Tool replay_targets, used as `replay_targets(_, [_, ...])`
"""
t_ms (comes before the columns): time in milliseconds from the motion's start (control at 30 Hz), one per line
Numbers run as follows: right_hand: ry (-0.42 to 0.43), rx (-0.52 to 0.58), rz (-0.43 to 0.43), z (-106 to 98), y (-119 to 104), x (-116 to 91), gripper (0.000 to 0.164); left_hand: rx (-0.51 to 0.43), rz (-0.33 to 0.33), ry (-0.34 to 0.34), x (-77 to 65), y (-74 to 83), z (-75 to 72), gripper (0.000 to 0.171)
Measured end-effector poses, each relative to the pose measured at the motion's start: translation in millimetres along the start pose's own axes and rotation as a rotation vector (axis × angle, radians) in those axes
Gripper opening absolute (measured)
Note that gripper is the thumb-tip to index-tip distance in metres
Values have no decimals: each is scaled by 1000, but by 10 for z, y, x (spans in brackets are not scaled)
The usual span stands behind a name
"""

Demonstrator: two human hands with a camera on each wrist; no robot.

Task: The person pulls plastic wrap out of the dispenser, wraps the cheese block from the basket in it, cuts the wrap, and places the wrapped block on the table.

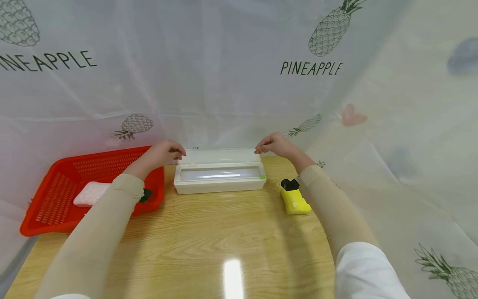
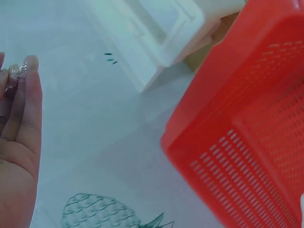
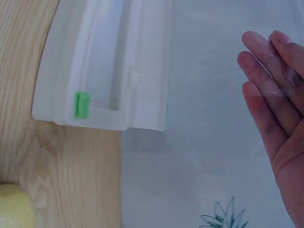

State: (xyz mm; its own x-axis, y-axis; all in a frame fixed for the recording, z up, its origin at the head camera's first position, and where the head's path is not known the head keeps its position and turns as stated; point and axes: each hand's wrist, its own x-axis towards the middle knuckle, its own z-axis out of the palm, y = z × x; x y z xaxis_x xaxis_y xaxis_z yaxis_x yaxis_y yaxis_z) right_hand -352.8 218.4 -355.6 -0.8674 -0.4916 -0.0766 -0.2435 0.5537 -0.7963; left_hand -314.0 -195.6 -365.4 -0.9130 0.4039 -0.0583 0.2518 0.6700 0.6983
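Note:
A white cling film dispenser box (image 1: 220, 187) stands on the table at the wall, its lid (image 1: 220, 155) raised at the back. The long window in its top shows the film roll (image 1: 220, 173) inside. Behind the box's left end, my left hand (image 1: 164, 154) pinches clear cling film (image 2: 17, 74), bunched at the fingertips. My right hand (image 1: 277, 145), past the right end, pinches the film between thumb and fingers; a thin glossy layer lies over them in the right wrist view. A green slider (image 3: 81, 105) sits at the box's right end. The film between the hands is hardly visible.
Left of the box, a red plastic basket (image 1: 159, 191) holds a pale pink block (image 1: 91, 193) and something dark (image 1: 146, 195). A yellow wrapped item (image 1: 295, 202) with a black top lies near my right forearm. Pineapple-printed sheeting (image 1: 224, 83) hangs behind the table.

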Motion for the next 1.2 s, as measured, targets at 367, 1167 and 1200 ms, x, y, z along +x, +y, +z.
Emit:
replay_targets(367, [73,-94,-33,-210,-379,-92,21,60,36,-1,-52,233,-225,27])
replay_targets(1167, [265,-87,-92,-526,-1014,-260,22,55,44,318,-318,860,-527,29])
replay_targets(1200, [265,-88,-89,-540,-1041,-273,22,63,50,328,-329,882,-535,29])
